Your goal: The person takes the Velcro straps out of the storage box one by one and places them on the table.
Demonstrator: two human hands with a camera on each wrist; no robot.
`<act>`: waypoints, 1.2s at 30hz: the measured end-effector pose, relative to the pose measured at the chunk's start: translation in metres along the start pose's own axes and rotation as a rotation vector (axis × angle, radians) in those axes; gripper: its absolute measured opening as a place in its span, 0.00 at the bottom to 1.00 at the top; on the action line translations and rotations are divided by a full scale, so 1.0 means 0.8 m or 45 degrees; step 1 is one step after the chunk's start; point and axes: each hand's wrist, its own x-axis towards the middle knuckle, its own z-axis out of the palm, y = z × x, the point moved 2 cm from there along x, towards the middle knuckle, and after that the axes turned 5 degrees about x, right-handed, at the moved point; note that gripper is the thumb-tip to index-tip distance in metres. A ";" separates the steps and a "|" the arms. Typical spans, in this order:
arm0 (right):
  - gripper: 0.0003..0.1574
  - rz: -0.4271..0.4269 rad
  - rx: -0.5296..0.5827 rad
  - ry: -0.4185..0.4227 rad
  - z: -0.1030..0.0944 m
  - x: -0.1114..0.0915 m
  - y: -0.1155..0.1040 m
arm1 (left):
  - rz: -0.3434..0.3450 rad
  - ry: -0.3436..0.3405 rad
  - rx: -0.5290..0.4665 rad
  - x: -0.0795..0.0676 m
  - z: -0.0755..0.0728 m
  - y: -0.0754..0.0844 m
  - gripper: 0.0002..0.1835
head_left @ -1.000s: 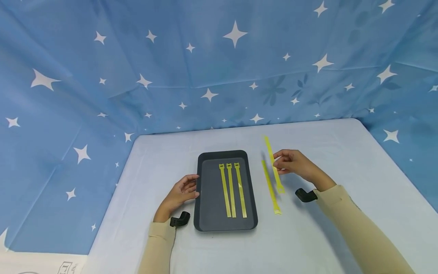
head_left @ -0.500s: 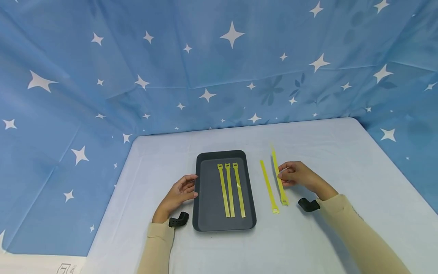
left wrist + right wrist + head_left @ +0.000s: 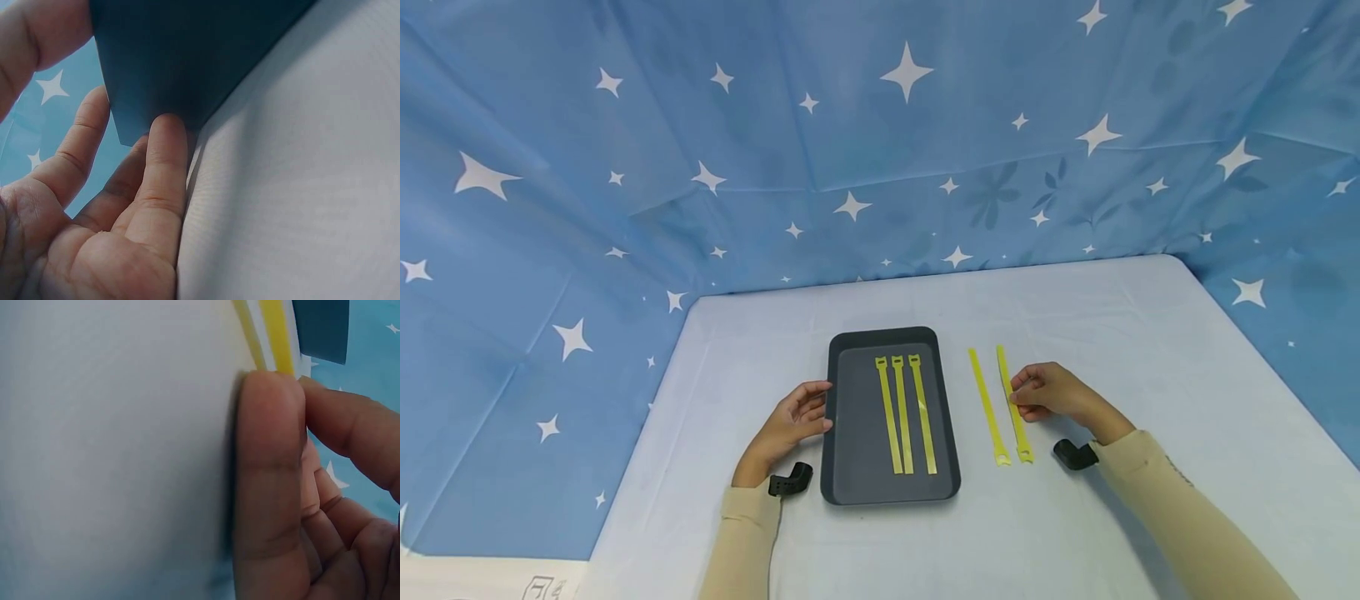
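Note:
My right hand [image 3: 1051,392] pinches the edge of a yellow hook-and-loop cable tie [image 3: 1019,435] between thumb and fingertips, low over the table. The tie's slotted head points toward me. Just left of it lies a second yellow cable tie [image 3: 987,404], nearly parallel. Three more yellow ties [image 3: 904,414] lie inside a dark grey tray [image 3: 857,433], slotted heads at the far end. At the tray's left side, my left hand [image 3: 793,422] touches the wall with loosely spread fingers. In the left wrist view its thumb [image 3: 167,144] rests against the tray's outer side.
A white cloth covers the table [image 3: 880,554]. Behind it and along both sides hangs a blue curtain [image 3: 775,125] with white stars. Each wrist bears a small black camera mount, the left one [image 3: 792,480] close to the tray. Printed white material [image 3: 490,579] shows at the lower left.
My right hand has moved the tie toward me and slightly right, lowering it from a raised position to lie beside the other loose one. The left hand and tray stay put.

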 end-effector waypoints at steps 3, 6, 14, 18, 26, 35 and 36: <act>0.11 -0.023 -0.087 0.033 0.002 -0.002 -0.003 | -0.007 0.004 0.001 0.000 0.000 0.001 0.40; 0.10 -0.045 -0.192 0.078 0.002 -0.003 -0.004 | -0.011 0.010 0.007 0.000 0.000 0.002 0.40; 0.11 -0.068 -0.386 0.137 -0.004 -0.004 -0.012 | -0.007 0.001 -0.009 0.000 0.000 0.002 0.40; 0.11 -0.125 -0.413 0.124 -0.008 0.000 -0.022 | -0.004 0.002 0.002 -0.001 0.000 0.001 0.39; 0.10 -0.269 -0.312 0.018 0.000 0.006 -0.043 | -0.012 0.007 0.026 -0.001 -0.001 -0.001 0.39; 0.10 -0.408 -0.177 -0.077 0.009 0.015 -0.052 | -0.004 0.007 0.032 -0.001 -0.001 -0.001 0.39; 0.11 -0.429 -0.170 -0.084 0.010 0.016 -0.053 | -0.004 0.010 0.035 -0.001 -0.001 -0.001 0.39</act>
